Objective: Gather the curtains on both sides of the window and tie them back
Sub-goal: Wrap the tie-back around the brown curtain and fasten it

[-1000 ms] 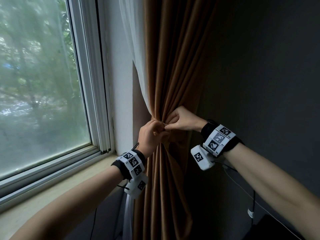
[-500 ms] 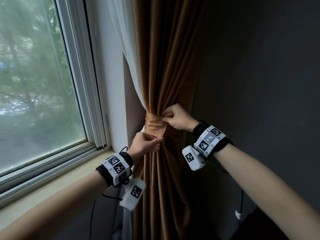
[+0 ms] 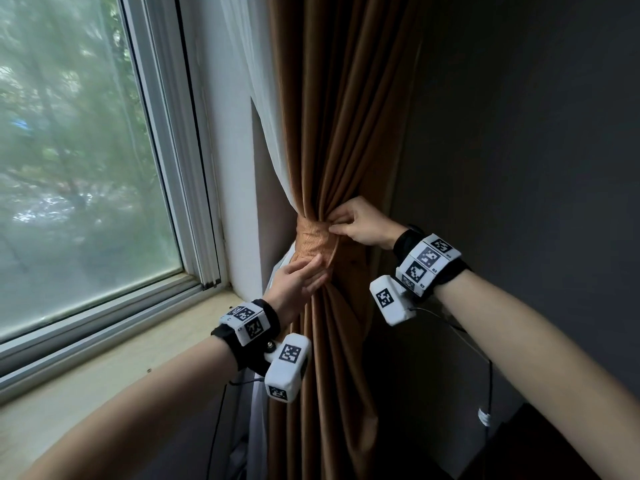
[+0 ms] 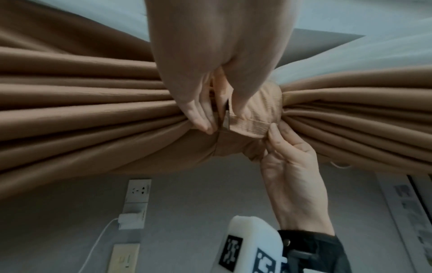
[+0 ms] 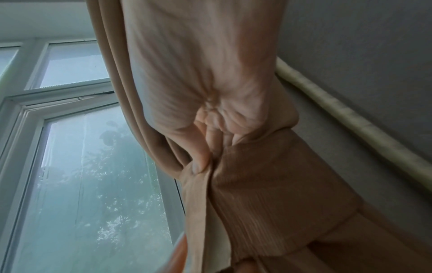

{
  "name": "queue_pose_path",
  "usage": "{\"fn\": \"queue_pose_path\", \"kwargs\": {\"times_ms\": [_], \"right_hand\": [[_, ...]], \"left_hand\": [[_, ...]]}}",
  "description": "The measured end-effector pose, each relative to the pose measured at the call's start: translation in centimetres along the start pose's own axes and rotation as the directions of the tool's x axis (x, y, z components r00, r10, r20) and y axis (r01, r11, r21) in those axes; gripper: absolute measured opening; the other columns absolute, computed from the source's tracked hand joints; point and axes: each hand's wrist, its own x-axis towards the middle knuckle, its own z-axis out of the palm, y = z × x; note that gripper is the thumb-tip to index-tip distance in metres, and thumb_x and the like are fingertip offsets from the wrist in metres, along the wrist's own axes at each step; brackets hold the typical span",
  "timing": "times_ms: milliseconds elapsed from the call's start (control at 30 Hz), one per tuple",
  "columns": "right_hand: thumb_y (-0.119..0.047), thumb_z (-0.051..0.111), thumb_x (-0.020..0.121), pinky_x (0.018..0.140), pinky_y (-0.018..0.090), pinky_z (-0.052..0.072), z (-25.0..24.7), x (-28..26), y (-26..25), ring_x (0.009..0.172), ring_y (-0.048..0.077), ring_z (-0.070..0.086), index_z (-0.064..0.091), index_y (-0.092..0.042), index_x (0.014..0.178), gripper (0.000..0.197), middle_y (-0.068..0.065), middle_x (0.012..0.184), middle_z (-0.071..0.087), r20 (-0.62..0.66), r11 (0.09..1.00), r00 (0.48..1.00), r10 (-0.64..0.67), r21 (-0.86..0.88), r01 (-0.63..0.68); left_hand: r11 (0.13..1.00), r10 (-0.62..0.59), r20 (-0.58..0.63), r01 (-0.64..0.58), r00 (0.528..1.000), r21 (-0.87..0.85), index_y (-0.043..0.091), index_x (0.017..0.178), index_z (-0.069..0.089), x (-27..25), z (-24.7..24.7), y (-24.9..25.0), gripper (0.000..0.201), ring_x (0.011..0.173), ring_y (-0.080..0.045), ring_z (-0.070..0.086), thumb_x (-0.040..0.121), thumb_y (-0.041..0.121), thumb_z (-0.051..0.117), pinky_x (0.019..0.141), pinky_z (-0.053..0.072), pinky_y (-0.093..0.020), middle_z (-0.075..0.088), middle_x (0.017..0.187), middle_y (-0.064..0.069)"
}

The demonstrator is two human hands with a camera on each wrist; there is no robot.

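Observation:
A brown curtain (image 3: 332,133) hangs gathered beside the window, cinched by a ribbed tan tieback band (image 3: 311,240). My left hand (image 3: 317,268) sits just under the band; in the left wrist view its thumb lies on the band (image 4: 257,109) and its fingers (image 4: 198,118) pinch the band's lower edge. My right hand (image 3: 334,226) pinches the band's upper right end, seen also from the left wrist (image 4: 268,133) and from the right wrist (image 5: 203,164), where the band (image 5: 268,184) wraps the folds. A white sheer curtain (image 3: 256,81) is caught in the same bundle.
The window (image 3: 79,150) and its sill (image 3: 104,368) lie to the left. A dark wall (image 3: 519,133) stands close on the right, with a cable (image 3: 490,393) hanging down it. A wall socket (image 4: 138,192) and a plugged-in charger (image 4: 131,223) are on the wall behind the curtain.
My left hand has dropped from the front of the tie to just below it, uncovering the band. My right hand has stayed at the band's upper right end.

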Motion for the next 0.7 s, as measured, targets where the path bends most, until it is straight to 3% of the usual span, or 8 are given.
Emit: {"fn": "queue_pose_path", "kwargs": {"times_ms": [167,200,267,333,433,567,700], "right_hand": [[0.003,0.057,0.090,0.064,0.004,0.046,0.7,0.2,-0.4,0.102,0.024,0.061,0.060,0.010,0.114,0.025,0.024,0.115,0.064,-0.037,0.999,0.999,-0.014,-0.047,0.012],[0.002,0.058,0.090,0.067,0.006,0.047,0.8,0.2,-0.3,0.104,0.024,0.062,0.061,0.009,0.113,0.024,0.022,0.114,0.065,-0.051,0.998,0.998,-0.023,-0.068,0.019],[-0.003,0.060,0.090,0.084,0.021,0.050,1.0,0.1,-0.2,0.106,0.023,0.063,0.067,0.004,0.108,0.021,0.016,0.110,0.069,-0.081,0.983,0.993,-0.086,-0.170,0.071],[-0.009,0.062,0.089,0.095,0.027,0.047,1.0,-0.2,0.0,0.106,0.021,0.064,0.071,-0.002,0.105,0.020,0.010,0.109,0.071,-0.109,0.951,0.984,-0.140,-0.292,0.103],[-0.016,0.062,0.088,0.093,0.037,0.048,1.4,-0.1,0.7,0.102,0.028,0.065,0.074,-0.010,0.100,0.018,0.012,0.103,0.073,-0.134,0.896,0.974,-0.181,-0.431,0.108],[-0.017,0.061,0.088,0.095,0.041,0.043,1.9,-0.3,1.3,0.100,0.034,0.060,0.075,-0.011,0.095,0.016,0.018,0.098,0.071,-0.160,0.848,0.966,-0.203,-0.522,0.092],[-0.018,0.061,0.089,0.103,0.039,0.033,2.3,-0.5,2.1,0.108,0.032,0.054,0.074,-0.013,0.103,0.020,0.016,0.104,0.069,-0.233,0.854,0.946,-0.223,-0.515,0.074]], "left_hand": [[0.998,0.041,-0.071,-0.039,0.997,0.043,0.005,0.069,0.060,0.4,0.5,-0.2,0.018,0.065,-0.006,0.069,0.085,-0.002,0.062,0.069,0.056,-0.015,0.067,0.066,0.001],[0.995,0.060,-0.092,-0.052,0.994,0.091,0.005,0.069,0.060,0.6,0.6,-0.3,0.017,0.063,-0.005,0.067,0.084,-0.001,0.064,0.067,0.055,-0.013,0.066,0.065,0.001],[0.969,0.125,-0.129,-0.092,0.984,0.231,0.006,0.064,0.059,1.2,0.7,-0.5,0.021,0.055,-0.004,0.060,0.083,0.005,0.068,0.058,0.050,-0.011,0.059,0.062,0.000],[0.913,0.208,-0.144,-0.139,0.967,0.384,0.001,0.063,0.059,1.5,0.7,-0.9,0.024,0.049,-0.004,0.052,0.083,0.011,0.070,0.050,0.043,-0.011,0.054,0.059,-0.003],[0.837,0.313,-0.145,-0.201,0.939,0.508,-0.009,0.075,0.065,1.9,1.0,-1.4,0.024,0.056,-0.013,0.054,0.082,0.013,0.070,0.056,0.044,-0.021,0.063,0.070,-0.014],[0.800,0.369,-0.175,-0.216,0.913,0.560,0.012,0.070,0.065,2.5,1.8,-2.0,0.012,0.068,-0.021,0.062,0.081,0.010,0.070,0.067,0.050,-0.031,0.067,0.080,-0.014],[0.761,0.413,-0.207,-0.212,0.887,0.614,0.017,0.065,0.064,3.2,1.6,-2.7,0.012,0.068,-0.024,0.063,0.072,0.021,0.073,0.069,0.053,-0.038,0.069,0.076,-0.014]]}}
